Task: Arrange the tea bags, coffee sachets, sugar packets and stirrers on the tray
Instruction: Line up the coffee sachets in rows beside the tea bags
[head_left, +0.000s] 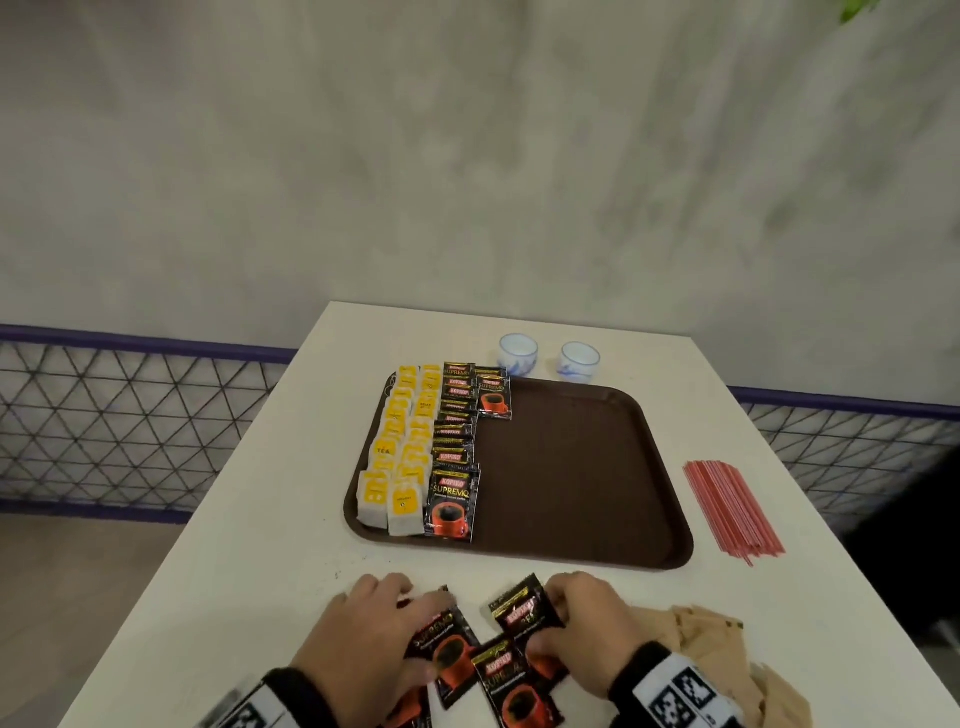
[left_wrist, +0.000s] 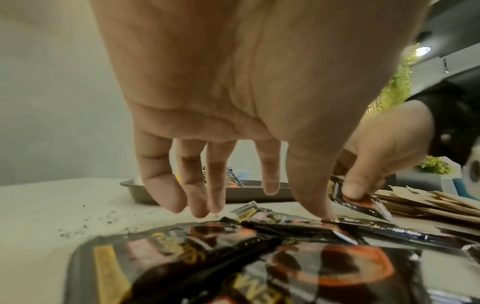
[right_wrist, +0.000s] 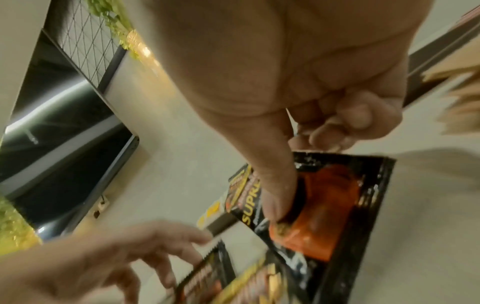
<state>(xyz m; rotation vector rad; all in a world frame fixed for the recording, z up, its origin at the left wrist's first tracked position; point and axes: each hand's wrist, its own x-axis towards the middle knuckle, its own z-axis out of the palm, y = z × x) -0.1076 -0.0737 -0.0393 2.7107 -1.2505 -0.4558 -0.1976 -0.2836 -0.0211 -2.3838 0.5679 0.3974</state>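
Just short of the tray's (head_left: 670, 545) near rim, on the white table (head_left: 249, 545): a loose scatter of black coffee sachets (head_left: 506, 670), overlapping, some hidden under the wrists. Right hand (head_left: 582, 623) pinching one sachet (right_wrist: 330, 205), thumb pressed on its printed face, other fingers curled behind it, the packet tilted up off the table. Left hand (left_wrist: 233, 102) spread above the neighbouring sachets, fingers straight and hanging down, thumb tip touching one; nothing gripped as far as can be seen.

On the tray's left part: two columns of yellow tea bags (head_left: 400, 457), then a full column of sachets (head_left: 454, 452) beside them, then a short second column begun at the far rim (head_left: 493, 395). Rest of the tray bare and brown. Right of the tray, well apart from it on the table: a bundle of red stirrers (head_left: 727, 509). Near and right of the tray, beside the right wrist: a heap of tan sugar packets (head_left: 711, 639). Beyond the tray's far rim: two small white cups (head_left: 548, 356).

Step in hand, by judgement: gathering loose sachets to extend the second coffee column. Next move likely calls for carrying the pinched sachet over the near rim and laying it flat, overlapped below the far-rim pair, print facing up like the rest. Sugar and stirrers not yet begun.
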